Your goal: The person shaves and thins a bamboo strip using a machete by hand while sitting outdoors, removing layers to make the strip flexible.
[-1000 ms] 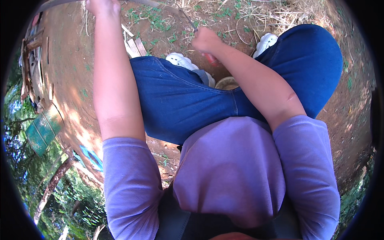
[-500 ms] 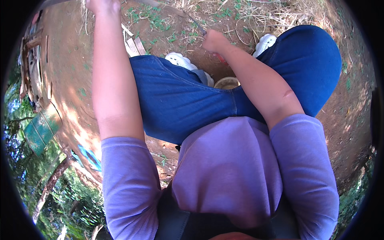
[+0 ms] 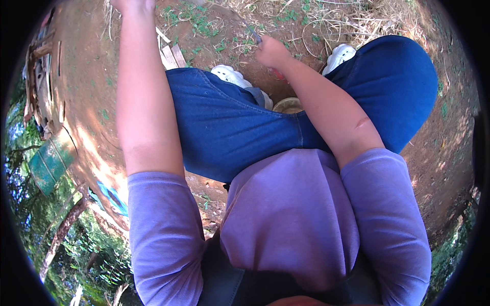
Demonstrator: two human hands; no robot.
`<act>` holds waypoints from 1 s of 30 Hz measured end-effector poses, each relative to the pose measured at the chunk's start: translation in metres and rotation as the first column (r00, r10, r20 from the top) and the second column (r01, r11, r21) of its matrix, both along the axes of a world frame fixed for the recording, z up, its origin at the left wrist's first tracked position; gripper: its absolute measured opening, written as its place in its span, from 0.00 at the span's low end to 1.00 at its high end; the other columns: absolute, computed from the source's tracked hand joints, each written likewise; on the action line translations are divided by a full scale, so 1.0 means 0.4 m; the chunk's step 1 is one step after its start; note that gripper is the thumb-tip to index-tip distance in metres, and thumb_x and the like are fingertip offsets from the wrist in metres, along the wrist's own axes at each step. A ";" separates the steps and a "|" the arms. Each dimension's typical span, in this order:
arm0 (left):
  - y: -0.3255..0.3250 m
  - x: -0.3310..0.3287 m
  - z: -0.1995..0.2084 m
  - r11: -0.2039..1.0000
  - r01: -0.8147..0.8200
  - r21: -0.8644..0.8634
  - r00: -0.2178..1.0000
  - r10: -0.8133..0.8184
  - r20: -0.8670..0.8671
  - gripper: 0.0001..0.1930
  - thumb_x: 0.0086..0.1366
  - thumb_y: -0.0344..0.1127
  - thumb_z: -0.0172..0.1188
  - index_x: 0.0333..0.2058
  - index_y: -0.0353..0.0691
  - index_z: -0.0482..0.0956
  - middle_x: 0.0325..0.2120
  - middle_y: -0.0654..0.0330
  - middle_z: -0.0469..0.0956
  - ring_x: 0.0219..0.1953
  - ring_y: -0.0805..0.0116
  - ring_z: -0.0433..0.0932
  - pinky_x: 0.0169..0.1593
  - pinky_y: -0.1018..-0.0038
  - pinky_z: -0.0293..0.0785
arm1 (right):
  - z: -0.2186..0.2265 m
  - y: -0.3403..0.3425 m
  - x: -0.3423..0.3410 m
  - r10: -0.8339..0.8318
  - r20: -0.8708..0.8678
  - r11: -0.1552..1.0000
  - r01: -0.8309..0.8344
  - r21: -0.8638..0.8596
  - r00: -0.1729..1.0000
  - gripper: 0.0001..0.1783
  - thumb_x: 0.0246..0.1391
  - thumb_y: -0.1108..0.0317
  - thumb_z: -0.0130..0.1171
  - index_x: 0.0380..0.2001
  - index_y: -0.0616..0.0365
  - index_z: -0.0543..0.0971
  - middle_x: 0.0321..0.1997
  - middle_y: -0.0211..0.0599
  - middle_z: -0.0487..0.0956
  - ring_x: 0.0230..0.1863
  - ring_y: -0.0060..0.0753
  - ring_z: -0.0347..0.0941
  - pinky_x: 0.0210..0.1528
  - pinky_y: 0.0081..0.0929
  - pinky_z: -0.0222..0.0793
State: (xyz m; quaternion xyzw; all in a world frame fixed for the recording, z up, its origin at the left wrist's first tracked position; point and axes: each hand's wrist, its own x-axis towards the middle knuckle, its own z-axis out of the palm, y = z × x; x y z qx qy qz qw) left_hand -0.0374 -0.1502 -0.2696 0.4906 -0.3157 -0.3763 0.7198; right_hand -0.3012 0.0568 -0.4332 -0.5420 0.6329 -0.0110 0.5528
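Observation:
My right hand (image 3: 273, 52) is closed around a tool in front of my knees. Its red handle end (image 3: 277, 74) shows below the fist. A long, thin blade (image 3: 250, 29) runs from the hand up and leftward; it blurs toward the top, so the exact kind of tool is unclear. At the top edge, my left hand (image 3: 133, 5) is stretched far forward and mostly cut off. Its fingers are out of sight, as is anything in them.
I sit low, knees apart, in white shoes (image 3: 230, 75). A round, yellowish rim (image 3: 288, 105) shows between my legs. Wood pieces (image 3: 173, 56) lie by my left knee, dry grass (image 3: 352, 20) ahead. Far left are a wood pile (image 3: 41, 76) and a green panel (image 3: 51, 166).
My right hand has shifted slightly up and to the left with the blade, whose far part is more blurred now. My left arm has hardly moved.

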 end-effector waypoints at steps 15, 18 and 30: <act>0.006 0.050 0.015 0.998 0.046 -0.039 0.999 -0.045 0.020 0.22 0.74 0.50 0.51 0.21 0.53 0.61 0.13 0.72 0.56 0.13 0.78 0.56 0.18 0.77 0.54 | 0.069 -0.022 0.019 -0.369 0.156 0.926 0.348 0.148 0.916 0.10 0.56 0.65 0.58 0.36 0.59 0.73 0.26 0.39 0.80 0.23 0.33 0.79 0.27 0.34 0.76; -0.003 0.041 -0.007 0.999 -0.035 -0.011 0.991 0.036 0.129 0.24 0.77 0.53 0.49 0.20 0.52 0.62 0.12 0.71 0.57 0.14 0.76 0.57 0.18 0.75 0.55 | 0.129 -0.015 0.056 -0.283 0.173 0.959 0.284 0.019 0.943 0.13 0.54 0.65 0.57 0.38 0.63 0.77 0.29 0.47 0.83 0.30 0.43 0.83 0.36 0.39 0.78; 0.007 0.026 -0.003 0.905 -0.407 0.126 0.817 0.299 0.494 0.33 0.77 0.59 0.44 0.17 0.40 0.71 0.13 0.58 0.71 0.17 0.60 0.73 0.24 0.61 0.68 | 0.182 -0.016 0.116 -0.144 0.260 0.936 0.217 -0.276 0.955 0.12 0.55 0.64 0.58 0.38 0.60 0.76 0.36 0.52 0.83 0.40 0.55 0.82 0.45 0.48 0.76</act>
